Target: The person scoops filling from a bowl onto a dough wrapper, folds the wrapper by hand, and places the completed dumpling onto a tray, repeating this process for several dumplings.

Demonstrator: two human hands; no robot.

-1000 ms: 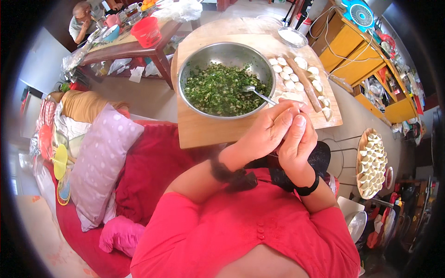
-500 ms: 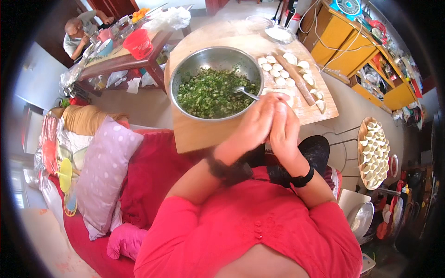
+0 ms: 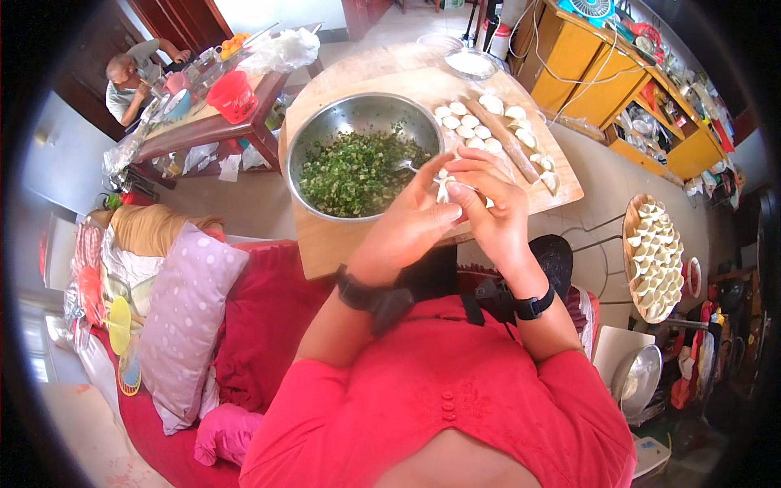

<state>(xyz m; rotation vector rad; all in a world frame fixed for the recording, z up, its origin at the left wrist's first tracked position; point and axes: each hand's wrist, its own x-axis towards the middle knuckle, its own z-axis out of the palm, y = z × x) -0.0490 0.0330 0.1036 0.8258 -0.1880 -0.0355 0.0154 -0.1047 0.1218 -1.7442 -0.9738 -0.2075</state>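
Note:
My left hand [image 3: 412,221] and my right hand [image 3: 498,210] meet over the near edge of the wooden board [image 3: 317,254], fingers curled toward each other. Part of a white dumpling [image 3: 442,189] shows between them; my palms and fingers hide the rest. Just beyond my left hand stands a steel bowl [image 3: 294,167] of chopped green filling [image 3: 350,167], a spoon [image 3: 402,165] leaning in it. Past my right hand lie a rolling pin [image 3: 504,140], several flat dough rounds [image 3: 465,131] to its left and several folded dumplings [image 3: 527,137] to its right.
On the right, a round tray [image 3: 631,224] carries rows of dumplings. A plate of flour [image 3: 472,63] sits at the board's far edge. Far left, a person [image 3: 130,77] is beside a cluttered table with a red bucket [image 3: 233,98]. A yellow cabinet [image 3: 582,61] stands far right.
My hands, pressed together before, have parted somewhat, and white dough shows between the fingers. The view has shifted slightly, moving the board and bowl a little left in the picture.

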